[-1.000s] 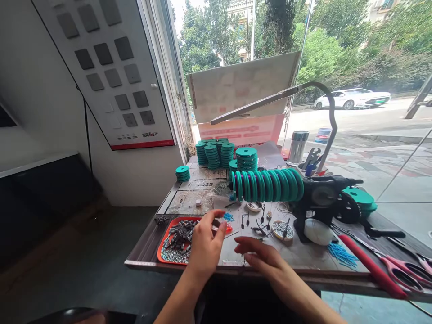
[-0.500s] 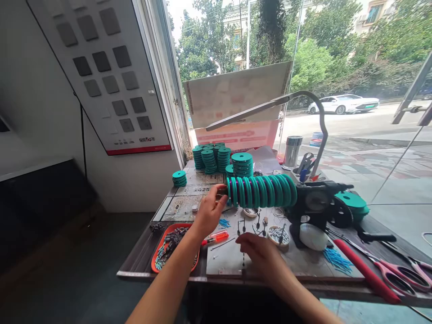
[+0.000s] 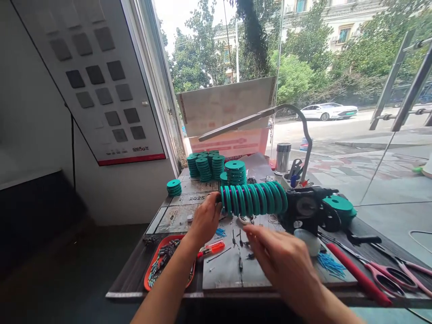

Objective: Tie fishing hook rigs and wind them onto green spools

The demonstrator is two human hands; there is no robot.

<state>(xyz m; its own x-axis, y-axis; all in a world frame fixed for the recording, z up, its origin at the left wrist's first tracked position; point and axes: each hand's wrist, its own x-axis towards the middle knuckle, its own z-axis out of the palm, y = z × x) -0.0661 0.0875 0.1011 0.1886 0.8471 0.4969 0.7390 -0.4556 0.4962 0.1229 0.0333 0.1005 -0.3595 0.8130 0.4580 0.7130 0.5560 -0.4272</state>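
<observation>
A row of green ring-shaped foam spools [image 3: 254,199] sits side by side on a dark shaft, held out level from a black hand-cranked winder [image 3: 306,208]. My left hand [image 3: 206,217] is closed around the left end of that row, with its fingertips partly hidden behind it. Below the spools, my right hand [image 3: 285,254] is held with thumb and fingers pinched together; whatever is between them is too small to make out. Small dark tackle pieces [image 3: 240,264] on thin lines lie on the pale board [image 3: 222,278] under the hands.
Stacked green spools [image 3: 203,168] stand at the back. An orange tray [image 3: 146,281] of small parts is at left, beside an orange-handled screwdriver [image 3: 212,248]. Pink-handled scissors [image 3: 388,276], a red rod [image 3: 359,274] and blue tubes [image 3: 330,264] lie at right. A lamp arm [image 3: 305,130] arches above.
The camera view has shifted, turning slightly right and up. My right hand has moved up and right, nearer the spools. My left hand stays at the row's left end.
</observation>
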